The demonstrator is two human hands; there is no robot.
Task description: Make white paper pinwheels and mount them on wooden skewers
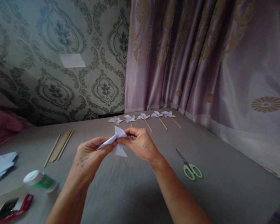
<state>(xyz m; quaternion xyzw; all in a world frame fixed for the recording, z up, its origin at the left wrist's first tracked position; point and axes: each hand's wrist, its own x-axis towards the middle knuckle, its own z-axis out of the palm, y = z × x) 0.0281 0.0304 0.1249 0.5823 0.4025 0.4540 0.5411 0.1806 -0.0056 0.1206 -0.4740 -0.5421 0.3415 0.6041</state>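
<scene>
Bottle (40, 181) sits at eight o'clock, scissors (190, 169) at four; at the dial's centre, left hand (90, 155) and right hand (142, 143), both pinched closed, grip a paper pinwheel (119, 150), seemingly unfinished, no stick visible; loose sticks (60, 146) lie at nine; five stick-mounted pinwheels (143, 116), apparently done, line twelve to two.

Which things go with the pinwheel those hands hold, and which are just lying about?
Likely part of it:
paper pinwheel, in left hand and right hand
loose sticks
five pinwheels on sticks
scissors
paper pile
bottle, perhaps

Seemingly just lying about:
pink cloth
red box, use unclear
</scene>
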